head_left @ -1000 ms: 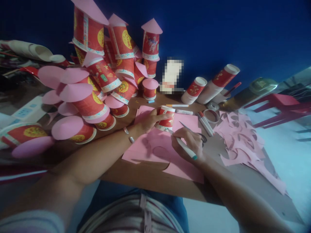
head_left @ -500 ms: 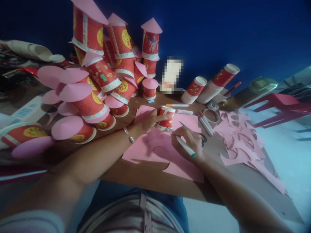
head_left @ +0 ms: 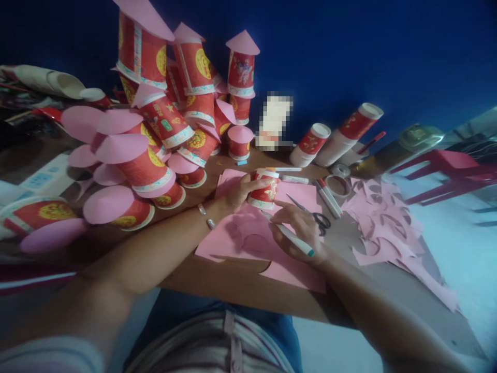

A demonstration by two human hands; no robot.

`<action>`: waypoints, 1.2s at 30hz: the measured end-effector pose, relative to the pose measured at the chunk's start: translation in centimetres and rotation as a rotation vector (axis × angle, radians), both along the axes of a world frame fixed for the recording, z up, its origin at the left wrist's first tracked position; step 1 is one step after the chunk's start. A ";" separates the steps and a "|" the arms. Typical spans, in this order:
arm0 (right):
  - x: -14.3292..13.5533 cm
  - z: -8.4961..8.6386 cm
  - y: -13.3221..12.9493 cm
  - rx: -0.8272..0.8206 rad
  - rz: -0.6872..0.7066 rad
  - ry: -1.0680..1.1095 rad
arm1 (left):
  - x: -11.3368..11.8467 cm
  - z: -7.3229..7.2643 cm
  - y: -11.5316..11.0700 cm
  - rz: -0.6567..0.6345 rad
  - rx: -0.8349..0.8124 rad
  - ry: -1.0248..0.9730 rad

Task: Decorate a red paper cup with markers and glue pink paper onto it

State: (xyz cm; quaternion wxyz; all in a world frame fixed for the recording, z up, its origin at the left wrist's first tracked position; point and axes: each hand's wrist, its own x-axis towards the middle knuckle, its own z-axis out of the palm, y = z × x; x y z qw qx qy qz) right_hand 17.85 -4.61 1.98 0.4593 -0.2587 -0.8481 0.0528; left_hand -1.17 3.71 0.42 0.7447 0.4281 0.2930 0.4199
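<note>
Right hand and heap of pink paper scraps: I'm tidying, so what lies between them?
Black-handled metal scissors by the right hand, slim white markers and bare grey tabletop, in the head view.

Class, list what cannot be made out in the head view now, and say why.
All in the head view:
Far side of the red cup: faces away; left hand covers part.
Part of the green-ended pen: behind the fingers of the right hand.
Peak of the tallest pink cone: cut off by the top edge.
Pale object by the blue wall: pixelated.
</note>
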 end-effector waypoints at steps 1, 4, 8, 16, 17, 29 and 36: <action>0.0 0.0 0.0 -0.006 0.010 -0.008 | 0.0 -0.1 0.0 0.007 0.001 0.011; -0.1 0.1 0.0 0.005 0.023 -0.009 | 0.1 -0.3 0.1 0.002 0.006 0.061; -0.2 0.3 -0.2 0.062 -0.048 0.011 | 0.1 -0.5 0.2 -0.005 -0.002 0.061; -0.2 0.6 -0.2 0.076 -0.172 -0.037 | 0.0 -0.3 0.2 0.024 -0.023 0.017; -0.2 0.5 -0.2 0.080 -0.177 -0.037 | 0.0 -0.3 0.2 0.016 -0.020 0.013; -0.3 -0.1 0.0 0.039 -0.196 -0.032 | 0.0 -0.1 0.2 0.000 0.007 0.033; -0.4 -0.1 -0.1 0.024 -0.179 -0.050 | 0.0 -0.2 0.3 0.006 0.035 0.068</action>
